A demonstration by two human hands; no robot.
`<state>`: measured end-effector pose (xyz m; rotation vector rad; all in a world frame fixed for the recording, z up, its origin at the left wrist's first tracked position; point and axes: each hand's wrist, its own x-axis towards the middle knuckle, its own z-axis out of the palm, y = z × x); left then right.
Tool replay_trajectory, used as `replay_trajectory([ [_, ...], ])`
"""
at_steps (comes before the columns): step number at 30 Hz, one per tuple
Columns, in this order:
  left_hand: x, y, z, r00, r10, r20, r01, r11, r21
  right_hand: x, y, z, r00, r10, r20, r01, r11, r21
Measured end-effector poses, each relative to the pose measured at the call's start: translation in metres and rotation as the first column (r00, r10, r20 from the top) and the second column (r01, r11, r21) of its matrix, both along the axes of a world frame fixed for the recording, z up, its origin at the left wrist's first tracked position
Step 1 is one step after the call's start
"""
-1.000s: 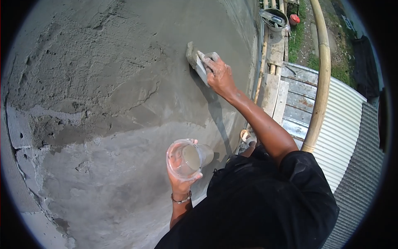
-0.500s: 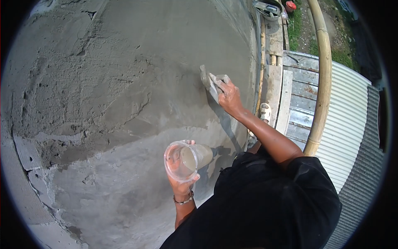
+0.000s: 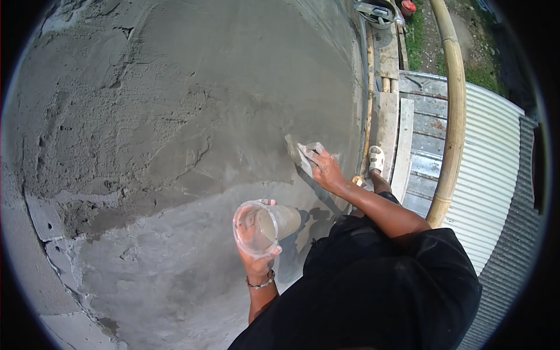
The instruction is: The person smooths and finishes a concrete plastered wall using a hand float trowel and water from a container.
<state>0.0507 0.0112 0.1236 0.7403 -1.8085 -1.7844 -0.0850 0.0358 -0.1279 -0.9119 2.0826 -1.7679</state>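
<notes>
Against the wall (image 3: 251,52), the right hand (image 3: 328,170) is closed on a float (image 3: 292,150), seen nearly edge-on, presumably gripped from behind to keep its face along the wall; full contact cannot be confirmed. Lower down, the left hand (image 3: 256,263) wraps a clear cup (image 3: 283,221) of cloudy liquid (image 3: 266,224), apparently held apart to leave the float room. Planks (image 3: 387,119) run beside the wall, a bucket (image 3: 382,25) obstructing their far end. Outside them, a bamboo pole (image 3: 455,93) likely limits sideways movement; corrugated roofing (image 3: 493,151) lies beyond.
</notes>
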Motion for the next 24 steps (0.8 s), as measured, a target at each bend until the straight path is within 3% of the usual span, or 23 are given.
replay_trajectory([
  [3, 0.006, 0.003, -0.002, 1.0, 0.009, 0.002, -0.009, 1.0, 0.008, -0.077, -0.026, 0.052, 0.981, -0.195, 0.009, 0.194, 0.97, -0.148],
  [6, 0.009, 0.005, -0.004, 1.0, -0.001, 0.016, 0.001, 1.0, 0.001, -0.088, -0.055, 0.041, 0.984, -0.172, -0.046, 0.161, 0.97, -0.181],
  [7, 0.01, 0.005, -0.004, 1.0, -0.001, 0.015, 0.001, 1.0, 0.001, -0.077, -0.064, 0.025, 0.958, -0.231, -0.168, 0.209, 0.968, -0.137],
  [8, 0.01, 0.004, -0.005, 1.0, 0.008, 0.011, -0.009, 1.0, 0.005, -0.069, -0.061, 0.022, 0.96, -0.22, -0.173, 0.199, 0.971, -0.134],
  [10, 0.012, 0.003, -0.004, 0.999, 0.023, 0.041, -0.023, 1.0, 0.004, -0.036, -0.048, 0.02, 0.996, -0.086, -0.022, 0.081, 0.978, -0.193],
  [12, 0.009, 0.0, -0.003, 0.998, 0.007, 0.066, -0.006, 1.0, -0.022, 0.002, -0.032, 0.008, 0.998, 0.023, -0.057, -0.032, 0.988, -0.15],
  [14, 0.005, 0.003, -0.005, 0.995, -0.014, 0.099, 0.019, 0.999, -0.045, 0.034, -0.018, 0.002, 0.992, 0.117, 0.055, -0.111, 0.988, -0.104],
  [17, 0.006, 0.007, -0.001, 0.995, -0.037, 0.095, 0.042, 0.998, -0.056, 0.08, -0.013, -0.055, 0.967, 0.253, 0.02, -0.25, 0.964, -0.084],
  [18, 0.001, 0.007, -0.001, 0.995, -0.054, 0.082, 0.059, 0.996, -0.06, 0.08, -0.006, -0.051, 0.971, 0.238, 0.012, -0.236, 0.968, -0.089],
  [20, -0.006, 0.007, -0.001, 0.995, -0.077, 0.061, 0.081, 0.995, -0.066, 0.074, 0.01, -0.039, 0.917, 0.395, 0.048, -0.389, 0.916, -0.098],
  [21, -0.007, 0.009, 0.0, 0.998, -0.047, 0.036, 0.049, 0.998, -0.044, 0.057, 0.016, -0.014, 0.94, 0.314, 0.135, -0.304, 0.949, -0.088],
  [24, -0.005, 0.01, 0.001, 1.0, -0.006, 0.026, 0.007, 1.0, -0.009, -0.019, -0.005, 0.018, 0.994, -0.045, 0.097, 0.055, 0.993, -0.103],
])
